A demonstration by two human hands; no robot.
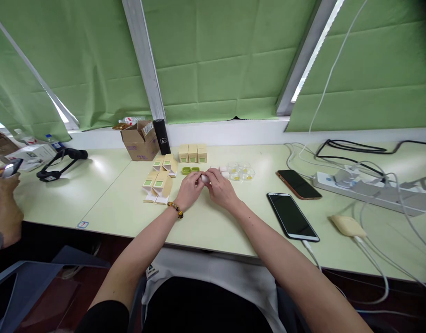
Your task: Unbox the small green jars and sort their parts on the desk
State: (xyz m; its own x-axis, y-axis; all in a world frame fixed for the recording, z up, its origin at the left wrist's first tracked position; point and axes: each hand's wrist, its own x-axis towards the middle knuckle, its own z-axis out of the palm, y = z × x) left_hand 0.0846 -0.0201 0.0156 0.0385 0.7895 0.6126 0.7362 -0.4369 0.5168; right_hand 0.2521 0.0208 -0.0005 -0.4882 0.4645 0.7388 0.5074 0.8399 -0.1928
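My left hand [189,188] and my right hand [221,188] meet over the table, fingers closed around a small whitish rounded object [205,178]. Its exact kind is too small to tell, and the fingers cover most of it. Just beyond my left hand sit two small green containers [191,170]. To the right of my fingers is a group of clear plastic cups [241,171], some with yellow in them. A few pale pink and white pieces [224,173] lie between these cups and my right hand. Several cream cartons with open flaps [157,186] stand left of my left hand.
Three cream boxes [192,153] stand behind the green containers. A cardboard box [139,142] and black cylinder [162,137] are further back. Two phones [293,216], a power strip [368,192] and cables lie right. Far left, another person's hand [5,182] holds a phone.
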